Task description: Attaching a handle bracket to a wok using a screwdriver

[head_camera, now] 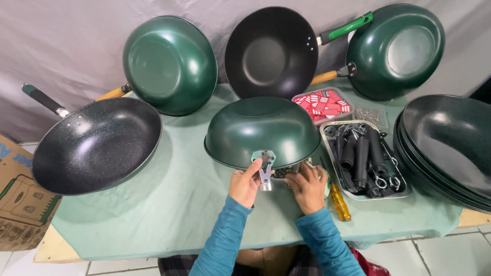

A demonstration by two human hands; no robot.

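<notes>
Our left hand (244,185) pinches a small silver metal handle bracket (265,174) against the rim of the upturned dark green wok (261,128), which sits mid-surface on the pale green cloth (169,204). Our right hand (307,186) curls closed at the rim just beside it; what it grips we cannot tell. A steel tray of black handles (364,156) lies to the right.

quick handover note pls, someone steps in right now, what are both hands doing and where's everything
Left hand: pinches a small metal handle bracket against the rim of the upturned dark green wok.
Right hand: rests at the wok's rim beside the bracket.
Black handles lie in the metal tray on the right; an amber-handled screwdriver lies by the right hand.
Done: bracket placed at the rim. Left: this wok has no handle yet; whether the bracket is fastened cannot be told.
</notes>
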